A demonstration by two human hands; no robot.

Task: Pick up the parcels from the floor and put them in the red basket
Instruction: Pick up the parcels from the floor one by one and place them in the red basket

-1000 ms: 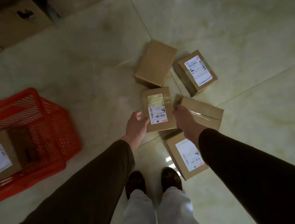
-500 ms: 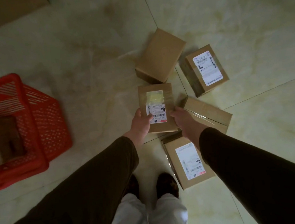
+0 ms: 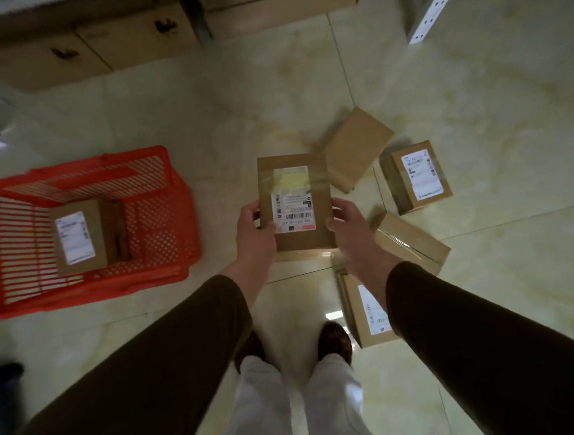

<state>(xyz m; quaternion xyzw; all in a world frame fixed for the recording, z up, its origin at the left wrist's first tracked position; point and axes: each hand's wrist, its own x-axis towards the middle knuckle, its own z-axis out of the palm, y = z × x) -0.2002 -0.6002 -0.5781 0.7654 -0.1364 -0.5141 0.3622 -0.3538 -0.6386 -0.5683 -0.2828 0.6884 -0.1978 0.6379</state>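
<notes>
Brown cardboard parcel with a white label (image 3: 294, 201) is gripped at its sides by your left hand (image 3: 254, 232) and right hand (image 3: 350, 226), one labelled box (image 3: 86, 235) already lies in the red plastic basket (image 3: 178, 205) at nine o'clock, and four parcels remain on the floor at one to five o'clock.

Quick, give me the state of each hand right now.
Left hand: grips the left edge of the labelled parcel.
Right hand: grips the same parcel's right edge, held above the floor.
</notes>
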